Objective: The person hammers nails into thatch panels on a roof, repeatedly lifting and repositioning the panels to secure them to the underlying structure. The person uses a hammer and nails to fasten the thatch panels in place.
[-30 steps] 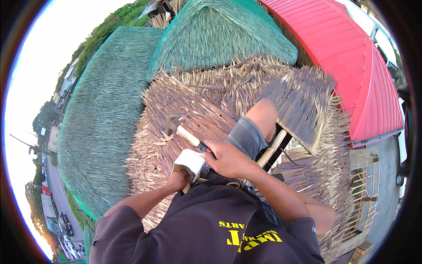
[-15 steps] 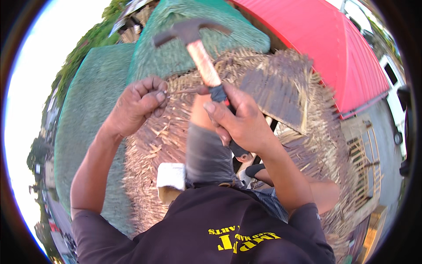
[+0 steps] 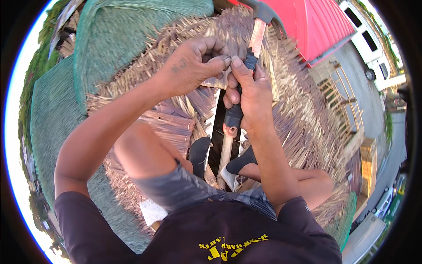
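My right hand [image 3: 255, 94] is closed round the handle of a claw hammer [image 3: 257, 37]. The handle is pale wood wrapped in black tape, and the dark metal head points up and away from me. Close beside it, my left hand [image 3: 195, 66] is closed in a pinch, its thumb and forefinger meeting the right thumb tip. Whatever those fingertips hold is too small or hidden to make out. Both hands are raised above a thatched roof [image 3: 303, 114] of dry brown leaves, over a narrow dark gap between light strips.
My bent legs and dark-socked feet [image 3: 200, 154] rest by the gap. Green netting [image 3: 66, 132] covers the roof slopes at left. Beyond the thatch on the right are a red canopy [image 3: 314, 31], a wooden frame [image 3: 347, 97] and a white van [image 3: 365, 39] on the ground below.
My view has swung right. The left hand has come across to meet the right thumb; earlier it pinched a thin brownish thing away from it. The hammer stays in my right hand.
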`<state>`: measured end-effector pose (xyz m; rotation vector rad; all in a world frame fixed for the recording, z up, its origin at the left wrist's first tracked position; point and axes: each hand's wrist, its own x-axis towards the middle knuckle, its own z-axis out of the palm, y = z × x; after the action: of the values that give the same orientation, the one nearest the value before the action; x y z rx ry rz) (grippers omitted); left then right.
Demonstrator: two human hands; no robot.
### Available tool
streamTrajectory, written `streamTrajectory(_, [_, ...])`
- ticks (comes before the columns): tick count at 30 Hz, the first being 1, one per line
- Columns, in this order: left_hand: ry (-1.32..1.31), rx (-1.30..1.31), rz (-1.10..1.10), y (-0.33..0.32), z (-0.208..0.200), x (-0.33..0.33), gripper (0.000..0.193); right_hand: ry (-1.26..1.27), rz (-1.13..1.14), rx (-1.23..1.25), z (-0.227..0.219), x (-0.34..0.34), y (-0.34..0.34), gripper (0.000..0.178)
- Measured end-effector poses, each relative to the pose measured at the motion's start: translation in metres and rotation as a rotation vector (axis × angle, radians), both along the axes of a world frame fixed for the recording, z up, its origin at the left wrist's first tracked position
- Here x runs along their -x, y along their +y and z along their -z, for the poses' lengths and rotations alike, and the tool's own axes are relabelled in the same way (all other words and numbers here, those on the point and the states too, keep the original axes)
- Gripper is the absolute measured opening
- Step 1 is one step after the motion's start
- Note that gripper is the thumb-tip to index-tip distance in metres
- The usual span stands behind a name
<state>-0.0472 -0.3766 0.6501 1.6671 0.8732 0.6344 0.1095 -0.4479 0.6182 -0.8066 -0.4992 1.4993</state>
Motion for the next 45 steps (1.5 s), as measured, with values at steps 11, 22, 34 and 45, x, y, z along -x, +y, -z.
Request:
streamTrajectory(11, [0.531, -0.351, 0.014, 0.163, 0.401, 0.037, 0.019, -0.954, -0.128, 0.532, 0.336, -0.054, 0.039, 0.017])
streamTrajectory(22, [0.576, -0.110, -0.313, 0.160, 0.585, -0.023, 0.016, -1.326, -0.488, 0.579, 0.425, -0.055, 0.060, 0.027])
streamTrajectory(34, [0.671, -0.295, -0.290, 0.152, 0.618, -0.028, 0.015, -1.342, -0.399, 0.343, 0.438, -0.033, 0.131, 0.026])
streamTrajectory(45, [0.802, -0.253, -0.178, 0.160, 0.617, -0.029, 0.014, -1.390, -0.428, 0.401, 0.460, -0.033, 0.135, 0.026])
